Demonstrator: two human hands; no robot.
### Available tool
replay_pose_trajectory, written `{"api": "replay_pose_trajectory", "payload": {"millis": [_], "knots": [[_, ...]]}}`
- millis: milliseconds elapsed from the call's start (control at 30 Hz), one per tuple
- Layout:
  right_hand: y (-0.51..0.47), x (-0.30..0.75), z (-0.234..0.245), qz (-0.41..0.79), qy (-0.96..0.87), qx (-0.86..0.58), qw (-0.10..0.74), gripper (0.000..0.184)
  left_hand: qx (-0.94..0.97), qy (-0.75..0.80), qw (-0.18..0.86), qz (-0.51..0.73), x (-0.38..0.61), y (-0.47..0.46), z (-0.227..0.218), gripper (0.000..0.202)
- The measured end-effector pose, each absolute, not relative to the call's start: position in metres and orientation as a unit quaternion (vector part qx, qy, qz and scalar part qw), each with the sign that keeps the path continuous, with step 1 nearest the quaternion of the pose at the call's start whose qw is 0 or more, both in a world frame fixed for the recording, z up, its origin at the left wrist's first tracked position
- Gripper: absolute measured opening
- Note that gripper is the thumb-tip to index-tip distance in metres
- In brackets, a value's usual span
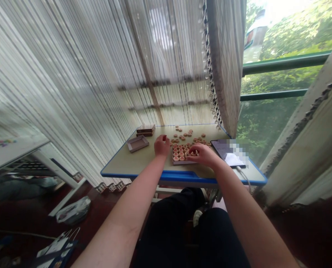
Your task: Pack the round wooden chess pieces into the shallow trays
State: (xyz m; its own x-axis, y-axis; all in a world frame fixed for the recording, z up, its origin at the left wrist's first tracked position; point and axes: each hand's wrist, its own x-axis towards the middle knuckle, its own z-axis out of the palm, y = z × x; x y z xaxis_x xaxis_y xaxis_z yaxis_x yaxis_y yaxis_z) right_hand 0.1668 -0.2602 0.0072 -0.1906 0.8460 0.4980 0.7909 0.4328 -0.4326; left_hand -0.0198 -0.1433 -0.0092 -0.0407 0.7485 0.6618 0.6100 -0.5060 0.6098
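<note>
Black-trousered knees [182,230] below, both forearms reaching to blue-edged beige table [132,163]. Right hand [203,154] curled over shallow pale cardboard tray [182,163] packed with small round wooden game discs [179,153]. Left hand [161,146] curled at the tray's far-left corner, beside loose discs [186,134]. Can't tell if either hand pinches one. Discs probably light, rigid, smooth: grip by the rim.

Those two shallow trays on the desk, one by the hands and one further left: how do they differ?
The near tray holds rows of round wooden pieces, while the left tray shows only its bare floor. The right hand rests on the near tray, and nothing touches the left tray. The near tray sits square to the desk edge and the left tray lies askew. Both are shallow rectangles.
</note>
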Motion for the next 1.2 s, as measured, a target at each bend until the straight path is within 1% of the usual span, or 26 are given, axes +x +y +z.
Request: {"api": "replay_pose_trajectory", "payload": {"millis": [167,433,533,600,700,800,967,1067,1200], "knots": [[-0.2608,0.1682,0.0051,0.050,-0.778,-0.532,0.330,0.030,0.693,0.499,0.059,0.517,-0.0191,-0.1400,-0.0088,0.020],[-0.2589,0.1665,0.0006,0.029,-0.774,-0.548,0.316,0.030,0.679,0.502,0.060,0.533,-0.0189,-0.1451,-0.0056,0.019],[-0.2601,0.1654,0.0011,0.023,-0.775,-0.543,0.322,0.030,0.670,0.497,0.075,0.546,-0.0185,-0.1466,-0.0045,0.024],[-0.2608,0.1649,0.0024,0.026,-0.778,-0.535,0.328,0.026,0.668,0.494,0.084,0.550,-0.0181,-0.1470,-0.0041,0.028],[-0.2610,0.1647,0.0048,0.028,-0.773,-0.527,0.353,0.020,0.667,0.496,0.092,0.549,-0.0176,-0.1467,-0.0042,0.032],[-0.2605,0.1649,0.0058,0.023,-0.761,-0.529,0.375,0.019,0.668,0.496,0.091,0.548,-0.0177,-0.1460,-0.0045,0.036],[-0.2600,0.1655,0.0042,0.041,-0.784,-0.519,0.338,0.014,0.677,0.493,0.055,0.544,-0.0189,-0.1455,-0.0042,0.032],[-0.2599,0.1654,0.0037,0.036,-0.785,-0.519,0.337,0.014,0.682,0.491,0.027,0.541,-0.0198,-0.1453,-0.0040,0.033],[-0.2586,0.1653,0.0028,0.033,-0.788,-0.515,0.337,0.015,0.683,0.494,0.027,0.538,-0.0201,-0.1445,-0.0044,0.035]]}}
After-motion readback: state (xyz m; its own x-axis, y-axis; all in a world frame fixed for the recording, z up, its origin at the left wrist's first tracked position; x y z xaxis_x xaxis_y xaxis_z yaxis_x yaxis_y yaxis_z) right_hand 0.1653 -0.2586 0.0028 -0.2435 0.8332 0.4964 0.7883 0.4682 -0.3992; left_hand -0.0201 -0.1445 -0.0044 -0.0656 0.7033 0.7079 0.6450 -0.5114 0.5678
